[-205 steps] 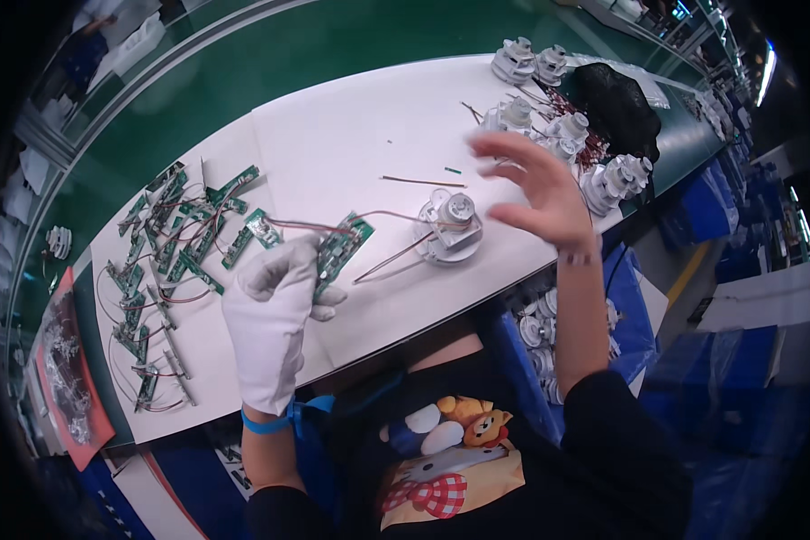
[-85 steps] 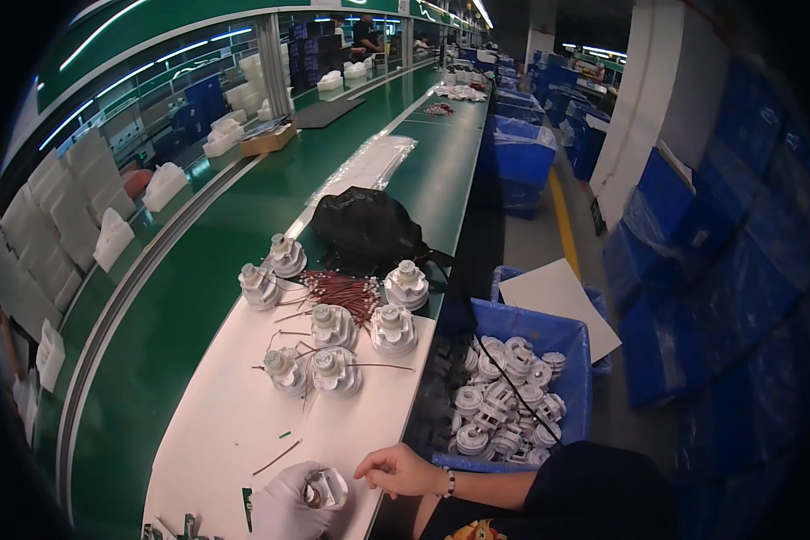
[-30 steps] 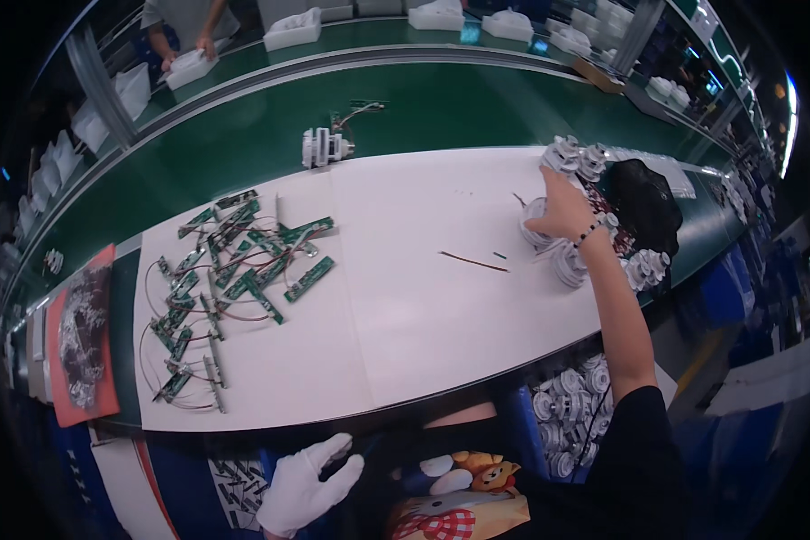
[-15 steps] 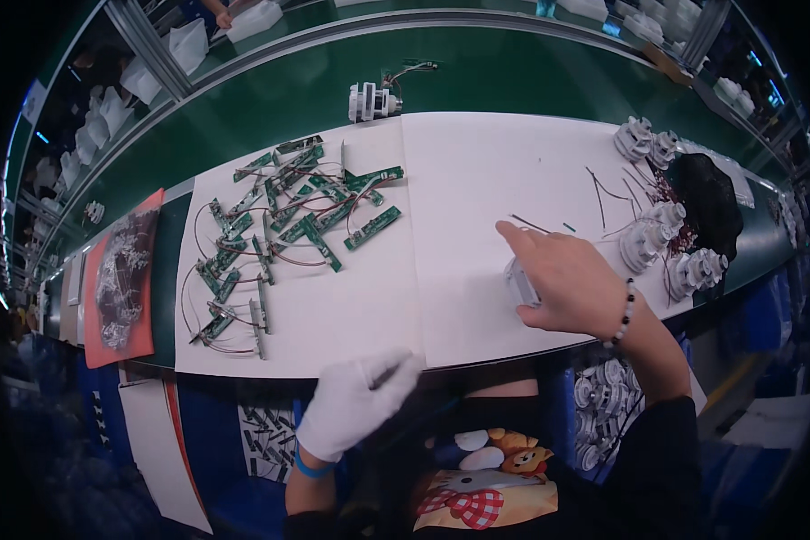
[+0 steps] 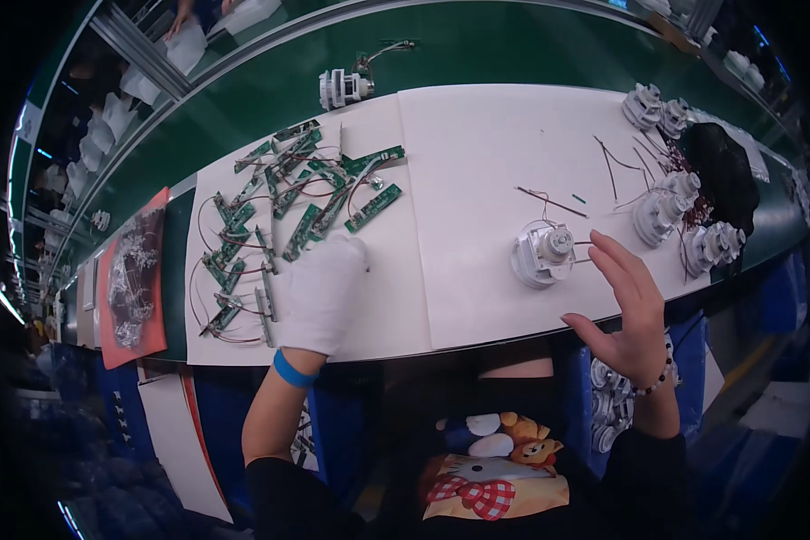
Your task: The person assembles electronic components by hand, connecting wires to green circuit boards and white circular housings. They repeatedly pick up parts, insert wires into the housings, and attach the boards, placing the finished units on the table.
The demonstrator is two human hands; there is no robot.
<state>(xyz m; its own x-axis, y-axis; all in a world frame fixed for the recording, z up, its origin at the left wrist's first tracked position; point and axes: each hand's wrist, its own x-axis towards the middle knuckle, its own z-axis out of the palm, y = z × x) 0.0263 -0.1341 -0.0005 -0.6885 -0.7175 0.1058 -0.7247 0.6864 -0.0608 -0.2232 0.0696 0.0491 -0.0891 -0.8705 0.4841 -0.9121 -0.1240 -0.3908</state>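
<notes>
My left hand, in a white glove, is over the near edge of a pile of green circuit boards with thin wires. Its fingers are curled downward, and what they hold, if anything, is hidden under the glove. On the right half of the white sheet stands a white round motor-like part with a silver top. Just right of it is my bare right hand, open, thumb and fingers spread apart. Thin wires stick out of the white part toward its fingertips.
Loose wires lie beyond the white part. More white parts stand at the right beside a black bag. Another one sits on the green bench at the back. A clear bag on an orange sheet lies left.
My left hand has moved from the table's front edge up to the circuit boards. My right hand has let go of the white part and drawn back to the right, fingers spreading.
</notes>
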